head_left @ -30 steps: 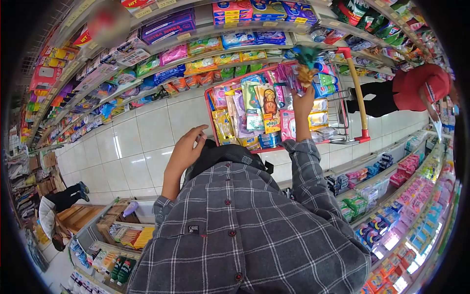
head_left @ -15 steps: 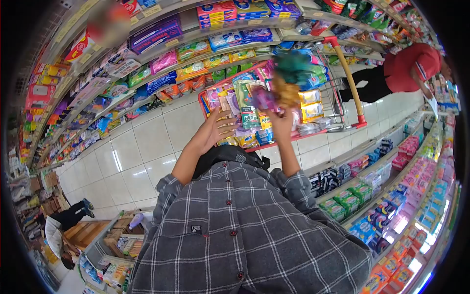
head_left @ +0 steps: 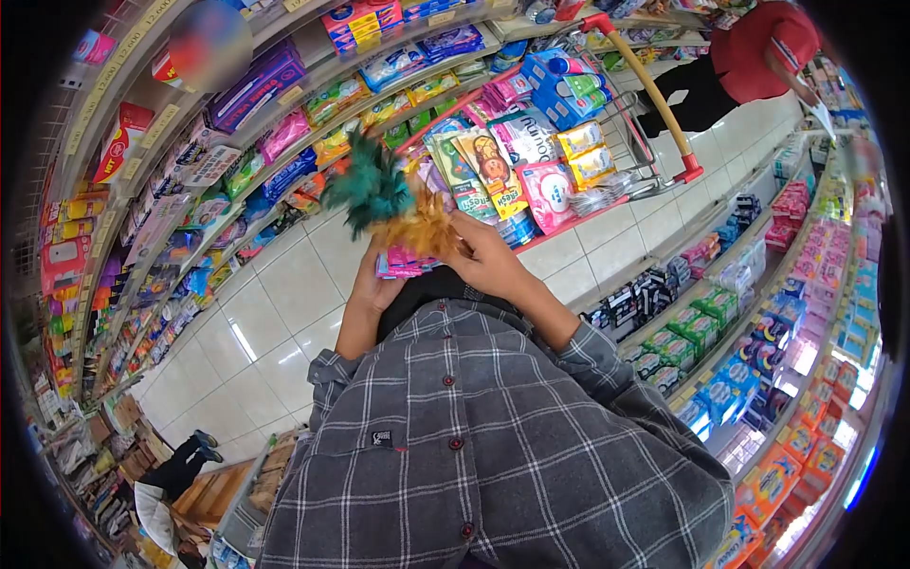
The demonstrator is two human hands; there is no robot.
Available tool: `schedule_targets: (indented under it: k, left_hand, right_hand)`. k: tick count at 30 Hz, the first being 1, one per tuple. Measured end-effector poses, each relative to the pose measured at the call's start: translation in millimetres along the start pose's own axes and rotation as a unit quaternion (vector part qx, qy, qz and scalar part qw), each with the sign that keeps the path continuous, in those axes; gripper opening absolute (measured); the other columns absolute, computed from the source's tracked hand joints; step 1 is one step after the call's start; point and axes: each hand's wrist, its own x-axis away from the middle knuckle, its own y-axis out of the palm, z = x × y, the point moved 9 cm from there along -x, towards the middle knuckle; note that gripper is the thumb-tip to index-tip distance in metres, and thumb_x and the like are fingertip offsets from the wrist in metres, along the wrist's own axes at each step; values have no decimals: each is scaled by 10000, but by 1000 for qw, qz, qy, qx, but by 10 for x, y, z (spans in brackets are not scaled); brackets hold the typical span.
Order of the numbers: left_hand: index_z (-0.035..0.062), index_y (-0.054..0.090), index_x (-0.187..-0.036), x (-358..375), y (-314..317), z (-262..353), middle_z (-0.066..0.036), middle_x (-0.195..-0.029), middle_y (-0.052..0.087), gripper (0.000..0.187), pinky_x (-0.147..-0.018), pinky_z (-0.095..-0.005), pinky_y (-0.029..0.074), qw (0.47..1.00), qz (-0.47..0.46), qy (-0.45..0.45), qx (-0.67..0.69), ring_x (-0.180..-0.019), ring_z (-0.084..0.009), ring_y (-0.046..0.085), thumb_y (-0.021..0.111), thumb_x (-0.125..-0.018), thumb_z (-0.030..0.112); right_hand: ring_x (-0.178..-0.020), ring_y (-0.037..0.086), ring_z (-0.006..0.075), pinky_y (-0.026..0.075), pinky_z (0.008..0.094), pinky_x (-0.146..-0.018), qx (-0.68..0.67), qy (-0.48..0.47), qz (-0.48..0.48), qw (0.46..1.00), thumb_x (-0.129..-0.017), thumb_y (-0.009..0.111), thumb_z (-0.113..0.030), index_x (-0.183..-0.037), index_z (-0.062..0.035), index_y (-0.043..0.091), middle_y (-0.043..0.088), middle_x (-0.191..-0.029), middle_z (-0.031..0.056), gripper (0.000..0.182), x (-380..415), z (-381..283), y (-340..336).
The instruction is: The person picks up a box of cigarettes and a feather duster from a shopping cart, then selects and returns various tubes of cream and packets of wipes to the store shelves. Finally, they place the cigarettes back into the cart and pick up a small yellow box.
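In front of my waist, my left hand (head_left: pixel 372 287) is closed around small pink packets (head_left: pixel 402 265), with its fingers partly hidden. A feather duster (head_left: pixel 379 194) with fluffy green and yellow feathers is held just above the packets. My right hand (head_left: pixel 490 256) is closed at the yellow end of the feathers, and they cover part of its fingertips. To the upper right, the shopping cart (head_left: pixel 678 161) holds several colourful packages, among them a pink pack (head_left: pixel 547 194) and yellow packs (head_left: pixel 581 142). Both hands are outside the cart, near its closest corner.
Shelves of packaged goods (head_left: pixel 313 95) curve along the left and top. More shelves with boxes (head_left: pixel 720 313) run along the right. A person in a red shirt (head_left: pixel 766 52) stands beyond the cart handle. Another person (head_left: pixel 156 507) is at lower left. Tiled floor (head_left: pixel 275 313) lies between.
My right hand has brought the feather duster and pink packets left, out from over the cart. My left hand, open before, has closed around the packets. The view has shifted slightly.
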Motion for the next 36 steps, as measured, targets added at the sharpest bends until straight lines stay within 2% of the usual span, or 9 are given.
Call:
schedule_targets:
  k: [3, 7, 11, 13, 18, 22, 26, 30, 36]
  left_hand:
    - [56, 436, -1343, 36, 12, 153, -123, -1273, 561, 555, -993, -425, 450, 1000, 7, 2, -2, -1161, -266, 558, 544, -940, 423]
    - [69, 476, -1299, 203, 64, 434, -123, -1150, 618, 589, -940, -413, 488, 997, -79, 5, 23, -1067, -254, 604, 532, -914, 511]
    - [63, 478, -1291, 455, 107, 782, -132, -1182, 608, 613, -888, -420, 526, 997, -44, 41, 51, -1037, -244, 627, 514, -914, 546]
    - [57, 501, -1276, 248, -172, 621, -129, -1169, 621, 610, -894, -421, 521, 943, -260, -121, 170, -1034, -240, 632, 507, -917, 550]
    - [75, 490, -1297, 392, -224, 1135, -158, -1174, 617, 630, -894, -538, 511, 994, -98, -28, 31, -1055, -317, 615, 478, -914, 576]
    - [92, 460, -1335, 577, -248, 1403, -120, -1320, 531, 642, -988, -465, 471, 993, -111, 49, -14, -1182, -299, 550, 522, -900, 561]
    - [91, 467, -1331, 572, -118, 1550, -152, -1240, 586, 564, -982, -449, 472, 990, -134, -2, 52, -1121, -283, 589, 495, -939, 495]
    - [56, 491, -1296, 501, -207, 1736, -170, -1168, 613, 567, -900, -479, 491, 996, -44, 73, 18, -1049, -271, 613, 438, -960, 508]
    - [111, 486, -1322, 508, -440, 1699, -151, -1284, 559, 444, -997, -466, 435, 989, -114, 31, 86, -1149, -278, 561, 481, -956, 363]
  right_hand:
    - [-631, 572, 232, 438, 340, -587, 29, 120, 18, 992, -848, 652, -208, -1040, 20, 579, 577, -736, 151, 306, 1, 29, -32]
    - [-557, 489, 93, 368, 260, -499, -5, 79, 209, 975, -890, 618, -131, -1077, -8, 600, 585, -709, 81, 225, 53, 174, -256]
    - [-631, 555, 123, 418, 271, -567, 22, 48, -50, 997, -856, 665, -131, -1008, 14, 648, 640, -770, 101, 211, 12, -392, 189]
    - [-685, 616, 159, 460, 291, -610, 55, 57, -149, 986, -862, 655, -135, -958, 34, 665, 660, -790, 136, 195, -33, -594, 478]
    - [-673, 619, 153, 472, 284, -622, 141, 101, 118, 978, -869, 648, -129, -973, 53, 665, 671, -767, 139, 210, -391, -476, 39]
    - [-639, 571, 100, 453, 267, -586, 66, 69, -84, 992, -865, 669, -159, -976, 55, 666, 644, -707, 83, 241, -329, -645, 631]
    - [-583, 482, 78, 390, 264, -523, 124, 107, 96, 982, -880, 660, -179, -956, 49, 663, 573, -630, 38, 241, -521, -340, 396]
    - [-551, 424, 31, 335, 206, -500, -48, 169, 167, 970, -948, 571, -222, -844, -18, 642, 526, -619, -19, 240, -628, -323, 423]
    - [-652, 509, 47, 393, 227, -572, -86, 123, -101, 983, -897, 648, -165, -886, 24, 655, 578, -681, -3, 189, -620, -712, 1037]
